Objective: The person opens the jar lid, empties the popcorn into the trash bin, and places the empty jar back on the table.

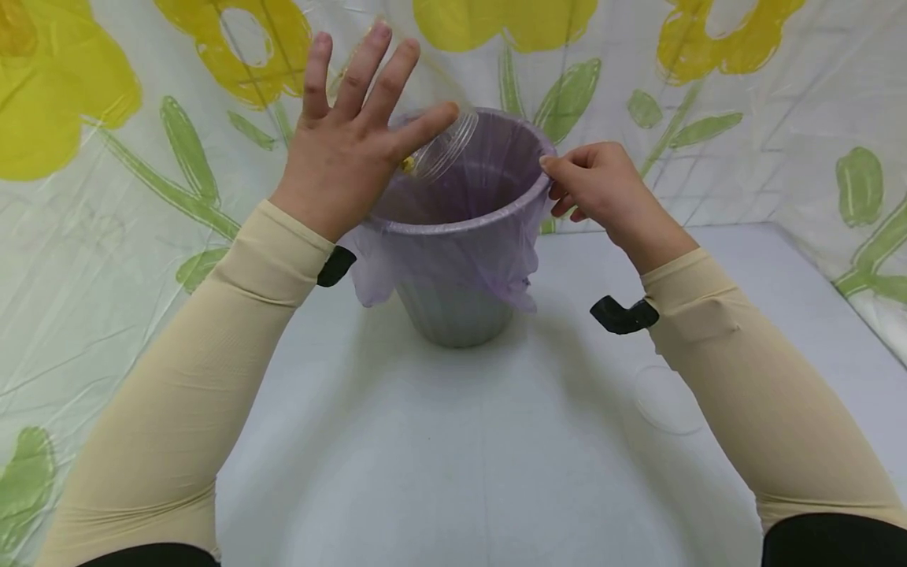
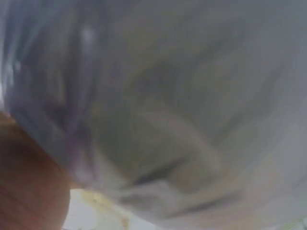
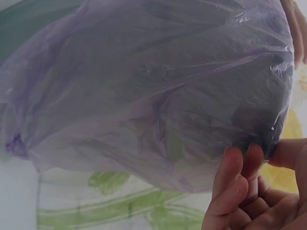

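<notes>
A grey trash bin [image 1: 457,315] stands on the table, lined with a thin purple plastic bag [image 1: 453,256] folded over its rim. My left hand [image 1: 347,161] holds a clear plastic jar [image 1: 453,146], tilted mouth-down over the bin's opening, with a small yellow bit [image 1: 408,164] near its mouth. Much of the jar is hidden behind that hand. On the opposite side, my right hand [image 1: 595,185] pinches the bag at the bin's rim between thumb and fingers. In the right wrist view, the fingertips [image 3: 232,158] press against the purple film. The left wrist view is mostly filled by the blurred bag.
A clear round lid [image 1: 666,399] lies on the white table [image 1: 439,457], beside my right forearm. Behind the bin hangs a plastic sheet [image 1: 765,173] printed with yellow flowers and green leaves, which also covers the left side.
</notes>
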A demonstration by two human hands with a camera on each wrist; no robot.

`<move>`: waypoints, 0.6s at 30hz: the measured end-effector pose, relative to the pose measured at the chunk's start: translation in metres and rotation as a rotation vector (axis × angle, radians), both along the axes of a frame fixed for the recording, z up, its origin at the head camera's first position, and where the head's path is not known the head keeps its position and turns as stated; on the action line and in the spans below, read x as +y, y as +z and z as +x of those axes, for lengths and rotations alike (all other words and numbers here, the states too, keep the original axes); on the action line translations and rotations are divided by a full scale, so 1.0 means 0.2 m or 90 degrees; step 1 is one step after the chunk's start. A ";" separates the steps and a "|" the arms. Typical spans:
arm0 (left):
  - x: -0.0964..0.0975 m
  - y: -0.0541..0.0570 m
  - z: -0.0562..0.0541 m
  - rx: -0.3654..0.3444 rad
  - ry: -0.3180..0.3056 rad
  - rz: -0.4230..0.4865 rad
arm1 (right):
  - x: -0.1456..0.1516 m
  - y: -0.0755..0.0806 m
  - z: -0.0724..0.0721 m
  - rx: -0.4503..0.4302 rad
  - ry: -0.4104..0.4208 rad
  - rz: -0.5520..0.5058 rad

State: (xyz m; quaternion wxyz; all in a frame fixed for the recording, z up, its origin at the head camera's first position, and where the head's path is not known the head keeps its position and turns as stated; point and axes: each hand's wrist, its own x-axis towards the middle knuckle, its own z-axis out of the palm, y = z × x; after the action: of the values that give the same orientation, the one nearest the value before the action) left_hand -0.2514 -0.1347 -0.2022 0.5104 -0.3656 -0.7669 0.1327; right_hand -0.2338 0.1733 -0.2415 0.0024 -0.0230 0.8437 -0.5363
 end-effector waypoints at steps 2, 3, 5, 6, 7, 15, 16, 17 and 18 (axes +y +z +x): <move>0.00 0.00 0.01 -0.013 0.003 -0.022 | 0.00 0.00 0.00 -0.001 -0.001 0.000; 0.00 0.00 0.01 -0.020 0.003 -0.031 | 0.00 0.00 0.00 -0.002 -0.001 -0.002; 0.00 0.00 0.02 -0.036 -0.003 -0.045 | 0.00 0.00 0.00 -0.002 0.000 -0.003; 0.00 0.00 0.02 -0.042 -0.005 -0.054 | 0.00 0.00 0.00 -0.001 0.000 -0.003; 0.00 0.01 0.02 -0.046 -0.006 -0.063 | 0.00 0.00 0.00 0.001 0.000 -0.003; 0.00 0.03 0.05 -0.075 0.010 -0.119 | 0.01 0.00 0.00 0.006 -0.002 -0.021; 0.00 0.03 0.05 -0.069 0.010 -0.119 | 0.01 0.00 0.00 0.006 -0.002 -0.021; 0.01 0.03 0.06 -0.063 0.008 -0.117 | 0.01 0.00 0.00 0.007 -0.003 -0.021; 0.01 0.03 0.05 -0.056 0.007 -0.115 | 0.01 0.00 0.00 0.008 -0.003 -0.021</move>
State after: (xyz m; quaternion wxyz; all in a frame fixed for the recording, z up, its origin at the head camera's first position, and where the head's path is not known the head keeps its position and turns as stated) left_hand -0.2404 -0.1330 -0.1972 0.4405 -0.4115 -0.7754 0.1879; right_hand -0.2344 0.1748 -0.2424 -0.0045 -0.0240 0.8348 -0.5500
